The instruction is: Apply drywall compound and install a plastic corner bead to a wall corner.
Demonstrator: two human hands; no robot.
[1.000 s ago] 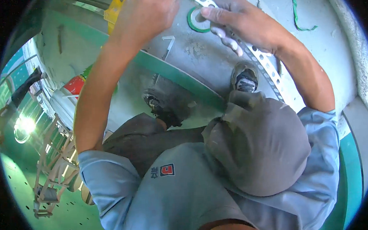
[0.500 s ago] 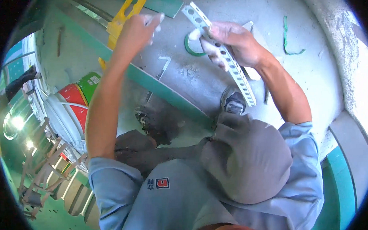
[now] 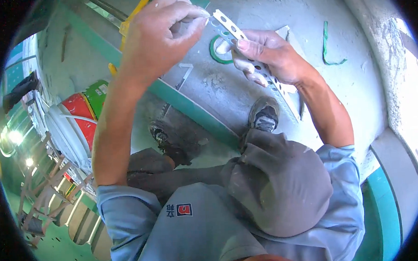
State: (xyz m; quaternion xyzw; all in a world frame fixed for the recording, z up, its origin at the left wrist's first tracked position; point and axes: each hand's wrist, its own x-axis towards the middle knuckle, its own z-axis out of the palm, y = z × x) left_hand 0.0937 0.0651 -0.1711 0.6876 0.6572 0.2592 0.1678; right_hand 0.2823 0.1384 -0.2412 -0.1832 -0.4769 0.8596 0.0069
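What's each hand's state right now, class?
Left hand: closed in a pinch; whether it grips anything cannot be told.
Right hand: closed, holding the white perforated strip.

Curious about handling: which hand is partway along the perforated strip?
The right hand, thumb over the strip; the left hand is by its upper end.

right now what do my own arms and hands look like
The left hand and right hand are bare, without gloves, with what looks like pale dust on the fingers. The shirt sleeves are short and light blue, leaving the forearms uncovered; no watch shows.
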